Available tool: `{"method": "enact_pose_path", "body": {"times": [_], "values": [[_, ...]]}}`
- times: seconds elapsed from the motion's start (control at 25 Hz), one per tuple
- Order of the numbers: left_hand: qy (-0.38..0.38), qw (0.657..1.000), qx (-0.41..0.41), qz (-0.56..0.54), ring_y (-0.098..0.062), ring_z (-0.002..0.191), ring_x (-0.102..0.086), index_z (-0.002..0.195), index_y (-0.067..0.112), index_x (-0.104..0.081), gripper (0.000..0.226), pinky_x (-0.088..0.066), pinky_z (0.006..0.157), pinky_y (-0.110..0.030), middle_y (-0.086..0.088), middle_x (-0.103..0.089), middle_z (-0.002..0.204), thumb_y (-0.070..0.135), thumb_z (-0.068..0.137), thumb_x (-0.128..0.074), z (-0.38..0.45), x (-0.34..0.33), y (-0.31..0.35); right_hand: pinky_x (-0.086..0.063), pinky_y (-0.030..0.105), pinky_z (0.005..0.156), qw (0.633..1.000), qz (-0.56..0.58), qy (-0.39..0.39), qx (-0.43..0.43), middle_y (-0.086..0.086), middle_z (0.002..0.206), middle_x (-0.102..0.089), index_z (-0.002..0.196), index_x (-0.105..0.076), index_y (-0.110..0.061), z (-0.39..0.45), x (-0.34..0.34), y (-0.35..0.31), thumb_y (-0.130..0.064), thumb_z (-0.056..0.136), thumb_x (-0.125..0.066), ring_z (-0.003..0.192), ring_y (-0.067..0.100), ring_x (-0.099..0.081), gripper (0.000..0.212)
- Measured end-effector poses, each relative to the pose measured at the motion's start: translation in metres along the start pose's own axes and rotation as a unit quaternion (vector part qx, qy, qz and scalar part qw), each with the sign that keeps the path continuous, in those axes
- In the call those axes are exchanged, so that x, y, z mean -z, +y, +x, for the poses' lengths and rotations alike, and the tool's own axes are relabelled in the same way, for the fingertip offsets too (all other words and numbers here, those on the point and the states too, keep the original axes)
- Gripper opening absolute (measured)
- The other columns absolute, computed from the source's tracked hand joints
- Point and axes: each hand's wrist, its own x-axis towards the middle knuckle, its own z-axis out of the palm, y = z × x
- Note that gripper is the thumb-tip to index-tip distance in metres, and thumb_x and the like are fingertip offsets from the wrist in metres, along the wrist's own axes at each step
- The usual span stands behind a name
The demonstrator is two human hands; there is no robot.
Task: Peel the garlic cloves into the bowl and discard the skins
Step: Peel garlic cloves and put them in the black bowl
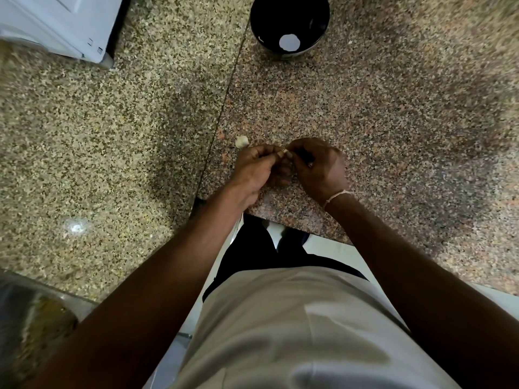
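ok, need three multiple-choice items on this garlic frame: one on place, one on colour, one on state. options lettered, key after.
1. Where is the bowl?
A. At the far edge of the counter, beyond both hands
B. Beside the person's left elbow
C. Under the hands

2. What colour is the bowl's inside?
A. Red
B. Dark, nearly black
C. Yellow

3. What are the hands doing?
A. Resting flat and apart
B. Lifting the bowl
C. Meeting together, pinching a small pale piece

Key: 1 A, the bowl sits at the top of the view, apart from the hands. 2 B, dark inside with one white patch. 3 C, the left hand and right hand join fingertips on a garlic clove.
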Motion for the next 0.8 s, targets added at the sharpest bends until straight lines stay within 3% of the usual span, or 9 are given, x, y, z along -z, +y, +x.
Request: {"method": "enact_pose_path", "body": {"times": [0.28, 0.44, 0.64, 0.8], "values": [[-0.011, 1.000, 0.002, -0.009, -0.026, 0.076, -0.076, 0.100, 0.005, -0.075, 0.007, -0.065, 0.060, -0.042, -0.019, -0.079, 0.096, 0.002, 0.097, -0.071, 0.001, 0.014, 0.001, -0.055, 0.019, 0.075, 0.999, 0.033, -0.024, -0.026, -0.001, 0.096, -0.075, 0.103, -0.076, -0.013, -0.001, -0.004, -0.004, -0.012, 0.092, -0.071, 0.085, 0.010, -0.070, 0.011], [-0.004, 1.000, 0.007, -0.019, -0.025, 0.072, -0.076, 0.093, 0.008, -0.077, 0.007, -0.065, 0.061, -0.042, -0.017, -0.079, 0.091, 0.003, 0.096, -0.072, 0.003, 0.015, 0.002, -0.049, 0.011, 0.074, 0.999, 0.038, -0.020, -0.034, -0.002, 0.096, -0.076, 0.103, -0.076, -0.012, -0.001, -0.006, -0.007, -0.010, 0.092, -0.072, 0.084, 0.009, -0.071, 0.012], [-0.007, 0.997, 0.053, -0.064, -0.020, 0.065, -0.075, 0.095, 0.003, -0.075, 0.006, -0.062, 0.056, -0.032, -0.013, -0.078, 0.081, 0.004, 0.097, -0.070, 0.003, 0.013, 0.017, -0.053, 0.017, 0.074, 0.998, 0.044, 0.012, -0.047, -0.004, 0.096, -0.076, 0.103, -0.077, -0.015, 0.003, -0.007, -0.015, -0.013, 0.092, -0.073, 0.084, 0.008, -0.071, 0.012], [-0.037, 0.993, 0.089, -0.072, -0.017, 0.066, -0.075, 0.098, 0.000, -0.077, 0.011, -0.061, 0.054, -0.029, -0.012, -0.079, 0.082, 0.006, 0.098, -0.068, 0.000, 0.017, 0.032, -0.051, 0.012, 0.072, 0.995, 0.056, 0.034, -0.069, -0.007, 0.093, -0.076, 0.103, -0.077, -0.017, 0.004, -0.010, -0.023, -0.013, 0.093, -0.073, 0.082, 0.003, -0.071, 0.012]]}}
